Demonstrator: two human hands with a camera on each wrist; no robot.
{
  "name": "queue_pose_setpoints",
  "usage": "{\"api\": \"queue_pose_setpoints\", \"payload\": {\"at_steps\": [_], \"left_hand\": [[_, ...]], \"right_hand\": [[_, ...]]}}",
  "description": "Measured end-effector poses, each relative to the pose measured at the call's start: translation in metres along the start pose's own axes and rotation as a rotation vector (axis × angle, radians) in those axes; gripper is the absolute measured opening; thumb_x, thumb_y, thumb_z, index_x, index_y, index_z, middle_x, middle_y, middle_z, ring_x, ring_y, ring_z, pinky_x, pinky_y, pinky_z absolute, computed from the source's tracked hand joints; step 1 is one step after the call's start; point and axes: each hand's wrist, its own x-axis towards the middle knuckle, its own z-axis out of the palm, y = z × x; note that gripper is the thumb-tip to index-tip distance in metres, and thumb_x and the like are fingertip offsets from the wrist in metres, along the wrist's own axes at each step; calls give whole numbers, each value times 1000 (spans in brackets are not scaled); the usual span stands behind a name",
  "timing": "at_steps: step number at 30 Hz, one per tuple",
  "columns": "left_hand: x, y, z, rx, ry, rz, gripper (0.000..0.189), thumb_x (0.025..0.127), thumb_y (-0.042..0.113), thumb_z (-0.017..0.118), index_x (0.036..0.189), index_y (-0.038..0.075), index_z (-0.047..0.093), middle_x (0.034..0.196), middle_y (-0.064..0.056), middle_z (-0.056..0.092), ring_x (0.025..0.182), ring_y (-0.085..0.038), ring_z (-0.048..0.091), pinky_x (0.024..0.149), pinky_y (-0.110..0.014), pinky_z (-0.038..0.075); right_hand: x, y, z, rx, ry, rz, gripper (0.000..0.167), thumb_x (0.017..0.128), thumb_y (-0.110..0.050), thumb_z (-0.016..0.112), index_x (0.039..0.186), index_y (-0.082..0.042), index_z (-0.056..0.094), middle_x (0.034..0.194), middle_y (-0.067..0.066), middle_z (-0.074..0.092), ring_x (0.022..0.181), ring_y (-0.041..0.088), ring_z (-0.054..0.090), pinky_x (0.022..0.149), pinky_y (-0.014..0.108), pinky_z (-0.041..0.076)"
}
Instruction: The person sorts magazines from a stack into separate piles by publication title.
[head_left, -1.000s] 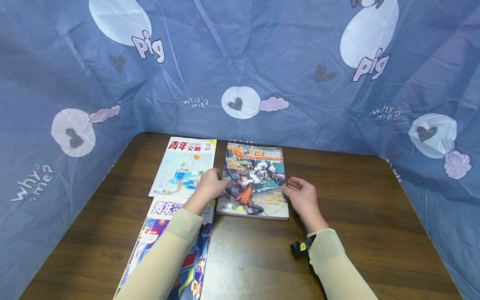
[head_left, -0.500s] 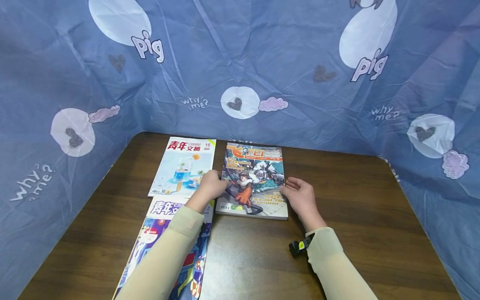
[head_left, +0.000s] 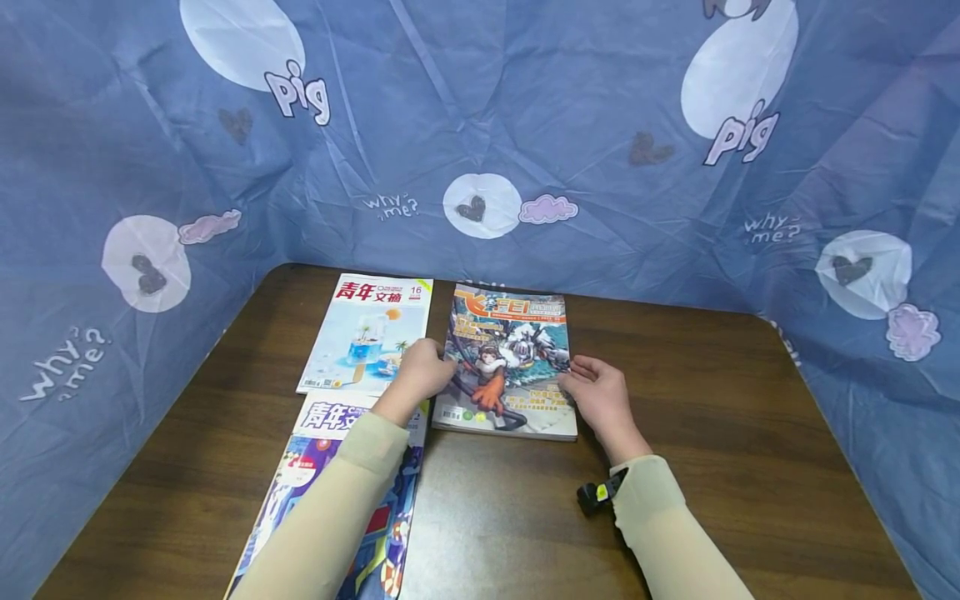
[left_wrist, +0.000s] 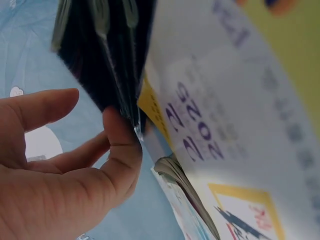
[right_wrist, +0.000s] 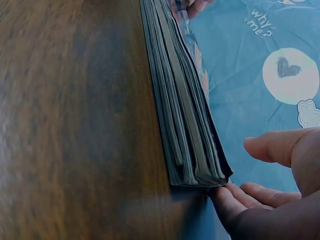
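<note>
A stack of magazines point(head_left: 510, 367), its top cover showing a figure with orange gloves, lies flat mid-table. My left hand point(head_left: 420, 371) is at its left side, and my right hand point(head_left: 602, 396) is at its right side. In the left wrist view, a bent digit of my left hand point(left_wrist: 70, 175) touches the edges of several magazines point(left_wrist: 117, 60), while another finger stands apart. The right wrist view shows fingertips of my right hand point(right_wrist: 270, 195) against the corner of the page block point(right_wrist: 185, 110), thumb raised clear of it. Neither hand curls round the stack.
Left of the stack lies a white magazine point(head_left: 360, 333) with an ice-pop picture. Nearer, a purple magazine point(head_left: 300, 467) lies partly under my left forearm. A printed blue cloth point(head_left: 480, 125) hangs round the wooden table point(head_left: 720, 417). A small black device point(head_left: 596, 497) sits at my right wrist.
My right hand has shifted very slightly left against the stack's side. The left hand and the magazines stay practically where they were.
</note>
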Motion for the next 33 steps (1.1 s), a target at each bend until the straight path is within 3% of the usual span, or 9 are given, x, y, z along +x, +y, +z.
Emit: {"api": "queue_pose_setpoints", "payload": {"at_steps": [7,13,21,25,33], "left_hand": [[1,1,1,-98,-5,10,39,90,10,73,121,-11,60,96,-17,63,82,-27,61,71,-39,55],[2,-1,3,-134,-58,2,36,91,11,73,120,-10,68,108,-21,69,90,-28,64,79,-40,55],[4,-3,5,-177,-66,-9,23,92,8,72,107,-9,69,102,-17,66,91,-29,59,79,-40,53],[4,-5,7,-262,-66,-44,24,93,5,71,112,-10,66,107,-20,64,97,-31,60,82,-42,54],[-1,-4,4,-453,-95,-158,41,97,4,65,137,-4,56,135,-20,54,105,-29,60,86,-42,55]], "right_hand": [[-2,-1,-1,1,3,-2,56,95,-14,71,144,5,50,143,20,54,130,32,53,102,43,48],[-1,0,-2,11,5,3,57,95,-13,71,144,5,50,143,20,53,131,33,53,102,43,48],[1,1,-2,17,4,-2,56,95,-12,72,143,5,51,142,20,55,130,32,54,101,42,48],[2,2,-3,10,9,-2,55,95,-12,72,143,5,52,142,20,55,129,32,54,101,42,48],[4,1,-4,6,8,-7,56,93,-9,74,142,7,52,140,22,56,128,32,55,101,41,49]]}}
